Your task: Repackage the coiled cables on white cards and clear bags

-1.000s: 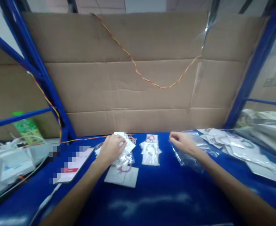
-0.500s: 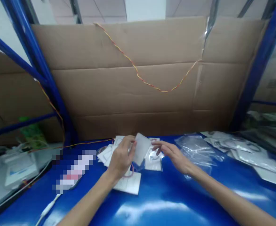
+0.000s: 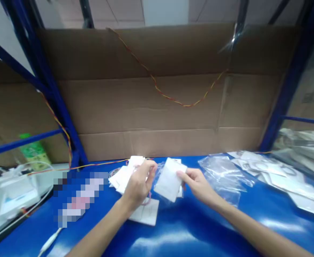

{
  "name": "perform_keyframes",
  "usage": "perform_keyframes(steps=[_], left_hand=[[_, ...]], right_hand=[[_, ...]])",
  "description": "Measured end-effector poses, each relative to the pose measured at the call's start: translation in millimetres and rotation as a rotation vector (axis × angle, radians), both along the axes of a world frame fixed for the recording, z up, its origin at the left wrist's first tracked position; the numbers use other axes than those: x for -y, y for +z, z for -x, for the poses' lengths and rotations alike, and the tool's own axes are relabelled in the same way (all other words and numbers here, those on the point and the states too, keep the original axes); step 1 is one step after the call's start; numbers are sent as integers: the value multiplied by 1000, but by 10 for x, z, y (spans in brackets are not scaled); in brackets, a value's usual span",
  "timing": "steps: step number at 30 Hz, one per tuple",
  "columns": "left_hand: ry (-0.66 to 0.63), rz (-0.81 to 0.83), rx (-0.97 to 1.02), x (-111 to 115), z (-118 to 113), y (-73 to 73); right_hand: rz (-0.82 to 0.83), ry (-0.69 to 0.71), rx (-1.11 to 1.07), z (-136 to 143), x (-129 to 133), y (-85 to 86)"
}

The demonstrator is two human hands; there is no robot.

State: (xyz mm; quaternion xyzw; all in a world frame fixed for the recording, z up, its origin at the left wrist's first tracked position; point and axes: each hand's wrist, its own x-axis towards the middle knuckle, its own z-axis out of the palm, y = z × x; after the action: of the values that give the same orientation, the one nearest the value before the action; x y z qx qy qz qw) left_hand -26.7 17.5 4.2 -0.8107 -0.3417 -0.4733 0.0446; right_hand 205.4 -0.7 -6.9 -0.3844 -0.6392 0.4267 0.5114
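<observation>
Between thumb and fingers, my right hand (image 3: 198,184) grips a white card (image 3: 169,179) by its right edge, tilted above the blue table (image 3: 194,221). Clear plastic shows around the card's left and lower edges. My left hand (image 3: 139,184) is closed just left of it, fingertips pinched together; whether they hold the edge of the thin clear plastic is too blurred to tell. Under and beside my left hand lie several white cards (image 3: 121,177). A pink loop (image 3: 146,200) rests by another white card (image 3: 145,212) nearer the front.
Clear plastic bags (image 3: 221,173) lie right of centre. A pile of bagged white cards (image 3: 277,171) spreads at the far right. At the left are a pixelated item (image 3: 81,198) with a white cable (image 3: 49,240) and a green bottle (image 3: 35,150). Cardboard (image 3: 157,114) stands behind.
The white card has passed from my left hand to my right hand, which has closed on it. It has moved slightly right and down. My left hand stays near its earlier place.
</observation>
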Motion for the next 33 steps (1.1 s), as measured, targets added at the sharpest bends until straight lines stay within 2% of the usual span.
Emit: perform_keyframes(steps=[5, 9, 14, 19, 23, 25, 29, 33], left_hand=[[9, 263, 286, -18, -27, -9], [-117, 436, 436, 14, -136, -44], [-285, 550, 594, 24, -223, -52], [-404, 619, 582, 47, -271, -94], [-510, 828, 646, 123, -328, -92], [-527, 889, 660, 156, -346, -49], [-477, 893, 759, 157, -328, 27], [-558, 949, 875, 119, -302, 5]], right_hand=[[60, -102, -153, -58, -106, -25], [137, -171, -262, -103, -162, -44], [259, -86, -301, -117, -127, -26], [164, 123, -199, -41, -62, -19], [108, 245, -79, 2, -12, -43], [101, 249, -61, 7, -2, -60], [55, 164, -16, -15, -23, -51], [3, 85, 19, -69, -43, 5]])
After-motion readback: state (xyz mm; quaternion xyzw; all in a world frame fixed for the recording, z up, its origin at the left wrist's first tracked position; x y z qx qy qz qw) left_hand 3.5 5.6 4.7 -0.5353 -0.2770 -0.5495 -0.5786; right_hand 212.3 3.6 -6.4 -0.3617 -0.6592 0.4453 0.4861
